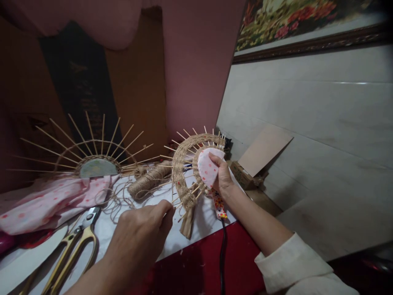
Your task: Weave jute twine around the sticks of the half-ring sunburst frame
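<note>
My right hand [221, 176] grips a half-round woven fan [181, 164], its thumb across the pink polka-dot fabric centre. Thin wooden sticks radiate from that centre, with a wide band of jute twine woven through them. At the fan's lower end, my left hand [143, 233] is closed in a pinch by the stick tips, on what looks like a strand of the twine; the fingertips are partly hidden. A floral-patterned handle [219, 205] with a black cord hangs below my right hand. A roll of jute twine [150, 179] lies behind my left hand.
A second stick frame [98, 168] stands at the left, beside pink dotted fabric [58, 200]. Large gold-handled scissors [76, 241] lie at the front left. A cardboard piece [265, 149] leans on the right wall. The red table edge [196, 266] is nearest me.
</note>
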`<state>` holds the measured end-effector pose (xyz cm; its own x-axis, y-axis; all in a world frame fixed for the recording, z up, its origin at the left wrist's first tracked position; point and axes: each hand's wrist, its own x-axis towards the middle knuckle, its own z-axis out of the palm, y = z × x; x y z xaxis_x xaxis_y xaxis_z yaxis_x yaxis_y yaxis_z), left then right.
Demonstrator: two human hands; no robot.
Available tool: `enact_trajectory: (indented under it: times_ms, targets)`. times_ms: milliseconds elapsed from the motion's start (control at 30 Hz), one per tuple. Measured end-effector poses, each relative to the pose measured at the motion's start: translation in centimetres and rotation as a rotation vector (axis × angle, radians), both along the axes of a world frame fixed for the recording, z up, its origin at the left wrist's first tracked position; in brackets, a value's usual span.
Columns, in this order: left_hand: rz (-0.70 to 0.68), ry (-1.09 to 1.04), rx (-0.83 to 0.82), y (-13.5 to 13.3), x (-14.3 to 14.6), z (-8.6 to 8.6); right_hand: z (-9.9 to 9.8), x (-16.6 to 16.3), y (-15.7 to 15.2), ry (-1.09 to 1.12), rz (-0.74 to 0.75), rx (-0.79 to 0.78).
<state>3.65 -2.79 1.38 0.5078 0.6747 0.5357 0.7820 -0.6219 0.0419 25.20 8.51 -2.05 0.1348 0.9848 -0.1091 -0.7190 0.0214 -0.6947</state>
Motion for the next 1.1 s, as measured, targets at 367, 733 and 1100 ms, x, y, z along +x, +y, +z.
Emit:
enact_trajectory:
  times_ms: [367, 733, 1100]
  targets:
    - [-0.003, 0.060, -0.031, -0.2, 0.4, -1.5, 0.3, -1.2, -0.8, 0.064, -0.046, 0.043]
    - [-0.156, 0.091, 0.110, -0.5, 0.7, -1.5, 0.2, -1.0, -0.7, 0.054, -0.061, 0.021]
    - [-0.176, 0.160, 0.116, -0.1, -0.2, -0.5, 0.5, 0.6, 0.4, 0.024, -0.081, 0.022]
